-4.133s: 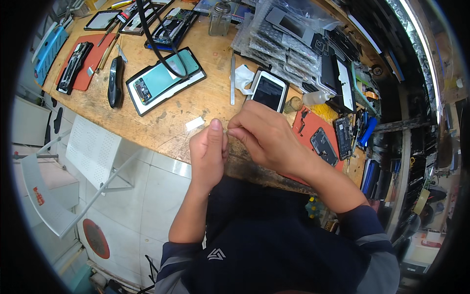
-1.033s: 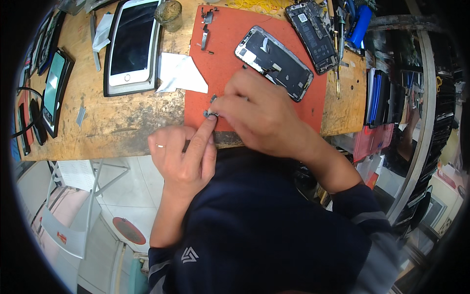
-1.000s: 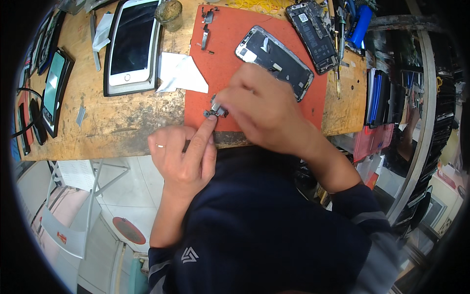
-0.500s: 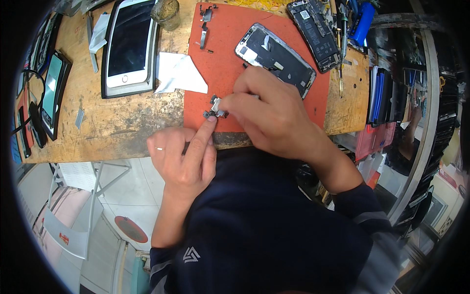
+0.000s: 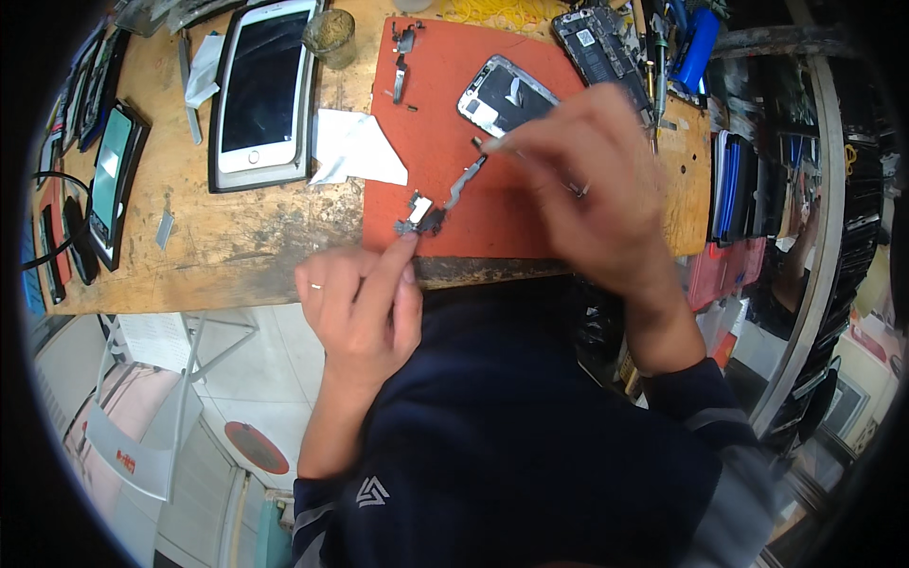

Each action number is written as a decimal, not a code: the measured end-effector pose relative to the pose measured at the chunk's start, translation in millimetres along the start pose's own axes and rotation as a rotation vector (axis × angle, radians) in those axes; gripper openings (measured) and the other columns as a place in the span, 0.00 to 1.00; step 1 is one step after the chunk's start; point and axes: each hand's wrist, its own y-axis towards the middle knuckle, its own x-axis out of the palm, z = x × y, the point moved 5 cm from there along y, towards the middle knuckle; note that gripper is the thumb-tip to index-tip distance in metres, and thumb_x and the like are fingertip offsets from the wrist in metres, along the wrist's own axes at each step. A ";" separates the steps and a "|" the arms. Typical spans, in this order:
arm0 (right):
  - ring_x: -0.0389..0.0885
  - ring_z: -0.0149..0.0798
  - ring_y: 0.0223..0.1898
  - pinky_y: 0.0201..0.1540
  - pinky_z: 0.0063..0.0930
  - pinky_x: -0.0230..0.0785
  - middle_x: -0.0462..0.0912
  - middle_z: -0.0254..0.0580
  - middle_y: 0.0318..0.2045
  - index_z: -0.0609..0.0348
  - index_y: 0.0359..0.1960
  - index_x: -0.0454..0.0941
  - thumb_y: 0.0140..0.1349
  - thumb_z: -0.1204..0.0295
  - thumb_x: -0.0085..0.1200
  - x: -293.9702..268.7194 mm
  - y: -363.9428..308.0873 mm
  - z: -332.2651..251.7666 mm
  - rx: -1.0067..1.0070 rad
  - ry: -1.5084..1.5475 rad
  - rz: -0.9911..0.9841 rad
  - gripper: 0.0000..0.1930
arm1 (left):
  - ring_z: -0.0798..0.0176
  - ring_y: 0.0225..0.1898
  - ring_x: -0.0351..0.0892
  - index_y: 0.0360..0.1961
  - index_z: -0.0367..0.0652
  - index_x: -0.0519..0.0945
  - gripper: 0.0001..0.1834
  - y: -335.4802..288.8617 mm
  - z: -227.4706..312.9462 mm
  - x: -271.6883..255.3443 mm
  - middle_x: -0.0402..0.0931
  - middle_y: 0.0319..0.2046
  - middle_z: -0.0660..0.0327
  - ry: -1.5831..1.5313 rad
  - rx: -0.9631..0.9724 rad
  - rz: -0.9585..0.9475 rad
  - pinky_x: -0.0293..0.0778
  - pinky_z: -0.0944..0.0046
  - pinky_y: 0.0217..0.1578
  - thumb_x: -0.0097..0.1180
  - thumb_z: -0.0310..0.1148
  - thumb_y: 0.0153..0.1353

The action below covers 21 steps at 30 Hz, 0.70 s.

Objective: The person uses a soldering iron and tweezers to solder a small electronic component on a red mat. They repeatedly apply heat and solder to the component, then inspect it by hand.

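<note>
My left hand (image 5: 358, 308) lies at the bench's front edge, its index finger stretched out and the other fingers curled. That fingertip presses on a small phone flex-cable part (image 5: 419, 210), which has a bright metal plate and dark ends. A thin grey ribbon strip (image 5: 463, 182) runs from beside it up the orange mat (image 5: 521, 222). My right hand (image 5: 606, 180) hovers over the mat to the right, blurred and closed. A pale tip shows at its fingers near the strip's upper end, and a metallic bit shows beneath the palm. What it holds I cannot make out.
Behind my right hand lies a phone screen assembly (image 5: 507, 95), with an opened phone body (image 5: 606, 62) beyond. More small parts (image 5: 401, 80) sit on the mat's far left. A white cloth (image 5: 355, 147), a white phone (image 5: 265, 90) and a cup (image 5: 329, 40) stand to the left.
My right hand has lifted off the part and moved up and to the right, uncovering the ribbon strip. My left fingertip stays on the part.
</note>
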 end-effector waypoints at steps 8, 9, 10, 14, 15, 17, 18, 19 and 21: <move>0.83 0.36 0.37 0.41 0.29 0.75 0.86 0.42 0.38 0.65 0.41 0.87 0.67 0.70 0.68 -112.4 26.3 98.5 0.191 -0.494 0.522 0.09 | 0.52 0.37 0.75 0.41 0.40 0.85 0.08 15.0 3.1 3.9 0.79 0.35 0.58 0.129 -0.193 -0.032 0.69 0.55 0.38 0.68 0.24 0.61; 0.85 0.41 0.38 0.43 0.33 0.76 0.86 0.46 0.42 0.64 0.43 0.88 0.65 0.72 0.69 -108.7 24.2 96.4 0.195 -0.639 0.479 0.10 | 0.51 0.36 0.74 0.41 0.41 0.85 0.08 14.9 5.6 3.7 0.78 0.36 0.58 0.126 -0.197 -0.036 0.69 0.54 0.39 0.68 0.24 0.60; 0.85 0.41 0.38 0.43 0.33 0.76 0.86 0.46 0.41 0.63 0.43 0.88 0.64 0.72 0.69 -102.4 20.1 91.2 0.161 -0.510 0.445 0.09 | 0.51 0.37 0.74 0.41 0.41 0.85 0.08 15.4 6.1 2.8 0.78 0.36 0.58 0.098 -0.207 -0.041 0.70 0.54 0.39 0.68 0.24 0.61; 0.84 0.43 0.34 0.40 0.30 0.76 0.85 0.46 0.35 0.63 0.40 0.87 0.61 0.78 0.68 -47.3 -8.2 39.9 0.229 0.097 0.023 0.07 | 0.50 0.40 0.77 0.40 0.41 0.85 0.05 21.9 12.4 -6.8 0.81 0.35 0.57 -0.024 -0.275 -0.053 0.72 0.55 0.42 0.67 0.23 0.62; 0.83 0.43 0.35 0.40 0.33 0.75 0.85 0.45 0.35 0.63 0.40 0.87 0.59 0.78 0.69 -32.4 -7.9 23.3 0.141 0.274 0.038 0.08 | 0.50 0.40 0.77 0.39 0.40 0.85 0.04 27.2 15.6 -10.9 0.81 0.35 0.57 -0.076 -0.264 -0.044 0.73 0.55 0.43 0.66 0.23 0.63; 0.81 0.45 0.40 0.42 0.36 0.73 0.83 0.42 0.38 0.61 0.43 0.87 0.59 0.76 0.69 -12.8 -2.5 1.8 0.075 0.442 -0.020 0.10 | 0.51 0.41 0.78 0.39 0.39 0.85 0.03 40.5 18.2 -18.5 0.82 0.35 0.56 -0.158 -0.296 -0.083 0.73 0.56 0.44 0.65 0.23 0.64; 0.81 0.45 0.40 0.42 0.36 0.73 0.83 0.42 0.38 0.61 0.42 0.86 0.60 0.75 0.68 -8.6 3.5 -4.0 0.048 0.486 0.000 0.10 | 0.51 0.41 0.79 0.39 0.38 0.85 0.03 48.9 19.3 -24.1 0.83 0.34 0.56 -0.207 -0.296 -0.094 0.73 0.56 0.45 0.64 0.23 0.65; 0.81 0.45 0.40 0.42 0.35 0.73 0.82 0.42 0.39 0.61 0.42 0.86 0.60 0.75 0.68 -5.1 9.4 -9.1 0.024 0.526 0.008 0.09 | 0.54 0.39 0.79 0.40 0.36 0.86 0.04 58.0 20.9 -27.1 0.83 0.34 0.56 -0.250 -0.278 -0.141 0.74 0.59 0.45 0.63 0.23 0.66; 0.80 0.43 0.38 0.40 0.34 0.72 0.82 0.43 0.36 0.62 0.37 0.84 0.63 0.75 0.66 -1.7 20.3 -14.9 0.007 0.610 -0.087 0.05 | 0.57 0.39 0.79 0.42 0.36 0.86 0.05 73.1 23.4 -29.4 0.83 0.34 0.57 -0.413 -0.293 -0.155 0.74 0.61 0.45 0.63 0.24 0.67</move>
